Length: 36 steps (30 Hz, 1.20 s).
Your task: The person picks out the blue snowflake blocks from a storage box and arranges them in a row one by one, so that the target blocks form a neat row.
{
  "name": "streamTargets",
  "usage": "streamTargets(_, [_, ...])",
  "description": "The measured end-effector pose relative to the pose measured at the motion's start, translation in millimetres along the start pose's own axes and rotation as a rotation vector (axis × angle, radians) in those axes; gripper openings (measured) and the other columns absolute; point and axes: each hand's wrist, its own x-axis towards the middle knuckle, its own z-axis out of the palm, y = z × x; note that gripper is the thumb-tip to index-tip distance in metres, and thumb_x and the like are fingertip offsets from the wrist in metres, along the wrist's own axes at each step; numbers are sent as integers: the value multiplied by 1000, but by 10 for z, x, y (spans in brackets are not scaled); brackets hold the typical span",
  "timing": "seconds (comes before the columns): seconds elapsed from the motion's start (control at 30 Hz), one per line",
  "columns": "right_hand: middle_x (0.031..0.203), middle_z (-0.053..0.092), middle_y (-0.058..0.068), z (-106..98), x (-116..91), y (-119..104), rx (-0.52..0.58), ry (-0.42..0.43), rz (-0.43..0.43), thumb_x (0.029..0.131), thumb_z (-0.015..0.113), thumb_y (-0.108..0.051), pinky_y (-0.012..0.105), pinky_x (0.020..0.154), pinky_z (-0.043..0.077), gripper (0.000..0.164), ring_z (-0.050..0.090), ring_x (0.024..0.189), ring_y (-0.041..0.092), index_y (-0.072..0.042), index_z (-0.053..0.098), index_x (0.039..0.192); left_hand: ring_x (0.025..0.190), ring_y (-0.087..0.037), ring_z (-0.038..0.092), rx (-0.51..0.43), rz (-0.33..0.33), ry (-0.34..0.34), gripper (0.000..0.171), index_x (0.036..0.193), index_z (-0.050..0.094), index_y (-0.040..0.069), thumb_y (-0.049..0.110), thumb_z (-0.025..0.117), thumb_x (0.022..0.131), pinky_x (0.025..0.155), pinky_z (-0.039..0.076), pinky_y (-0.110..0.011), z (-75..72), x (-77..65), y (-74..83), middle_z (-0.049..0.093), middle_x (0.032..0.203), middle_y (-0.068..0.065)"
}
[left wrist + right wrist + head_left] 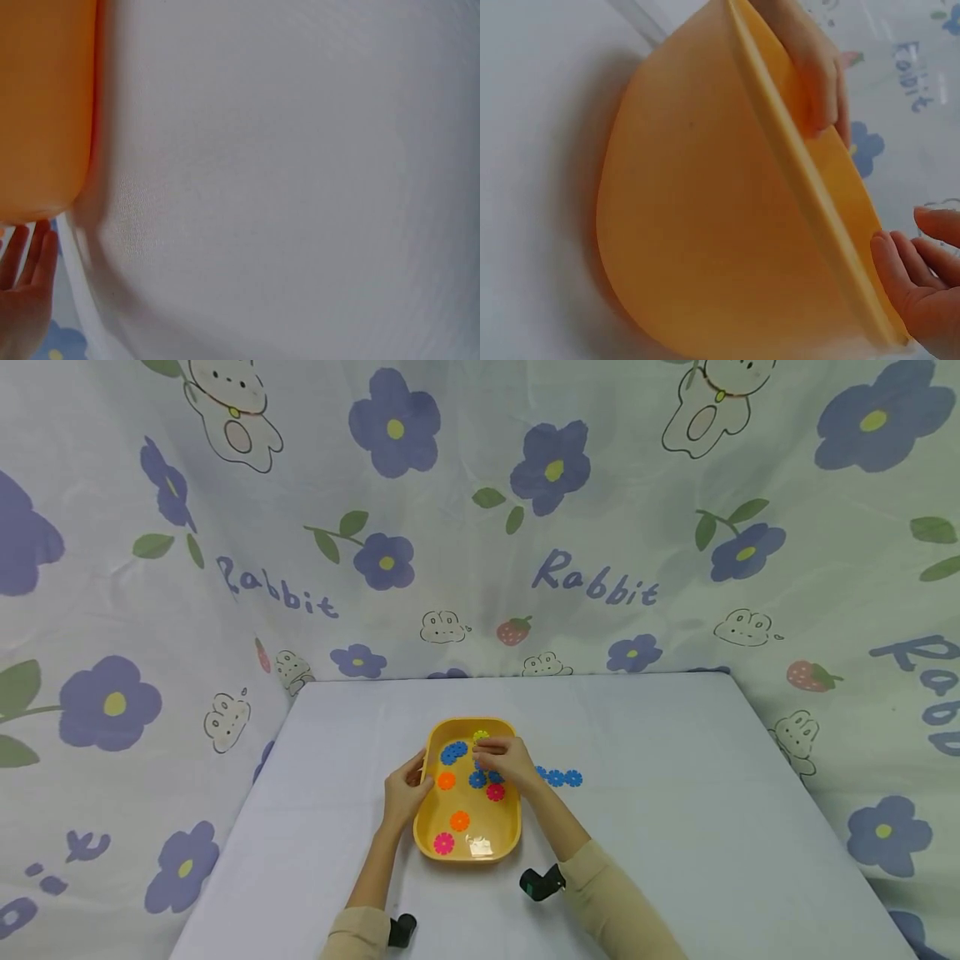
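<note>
My left hand grips a yellow tray by its left rim, with the thumb over the edge and the fingers along the outside wall. My right hand reaches over the tray's right side, its fingers loosely bent and a small gap between the tips. Nothing shows between those fingers in the right wrist view. Just below them lie several blue notched discs and a pink disc, some partly hidden by the hand. Joined blue discs lie near my left hand, above an orange disc.
A row of joined blue discs lies on the white tabletop right of the tray. Elsewhere in the tray are a yellow-green disc, another orange disc and another pink disc. A flower-and-rabbit curtain surrounds the table.
</note>
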Motion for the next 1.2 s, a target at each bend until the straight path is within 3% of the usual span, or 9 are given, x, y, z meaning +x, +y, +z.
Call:
streamTargets(0.1, [109,64,28,88,67,55,-35,13,23,87,63,-5,36,81,55,39,66,98,34,16,55,119,101,-46,60,-12,9,-9,49,129,49,-11,-9,58,81,88,49,-52,-7,-1,1,57,117,-34])
streamTargets(0.23, [106,67,22,191,250,298,-54,38,59,85,66,-7,33,77,56,39,67,95,28,11,59,118,100,-47,60,-14,16,-16,49,129,49,-11,-10,58,81,87,49,-52,-13,0,1,57,117,-34])
streamTargets(0.57, [107,65,27,421,374,457,-200,66,27,83,67,-4,33,74,57,36,65,96,34,15,60,113,101,-46,59,-23,2,-21,50,131,48,-10,-9,58,82,88,49,-52,-22,1,-13,57,117,-34])
streamTargets(0.77, [107,66,22,536,460,524,-282,121,67,80,70,-6,37,79,56,37,64,98,32,10,62,113,102,-47,59,-31,16,-20,50,130,48,-12,-10,57,81,87,50,-49,-28,2,-22,56,118,-35])
streamTargets(0.93, [93,70,9,590,886,1281,-272,132,-85,76,76,-18,21,66,55,40,67,82,15,6,66,107,98,-46,61,-32,16,-24,50,129,49,-12,-11,58,80,83,54,-41,-33,9,-39,57,117,-34])
streamTargets(1.0, [93,70,10,634,1060,1556,-236,110,-72,78,75,-21,23,66,56,42,67,81,15,5,66,109,97,-46,61,-31,18,-26,50,129,49,-11,-12,58,80,82,54,-38,-32,16,-51,58,117,-33])
streamTargets(1.1, [100,70,13,711,1203,1748,-193,90,-50,80,74,-23,28,71,57,45,68,88,21,3,63,116,99,-46,61,-39,23,-26,51,130,49,-12,-12,58,80,83,54,-39,-29,27,-69,58,117,-33])
streamTargets(1.2, [100,70,13,782,1250,1785,-144,105,-42,79,75,-20,30,71,57,48,68,88,21,3,61,119,99,-45,61,-45,20,-30,51,130,48,-11,-12,58,79,84,53,-41,-26,31,-79,58,118,-32])
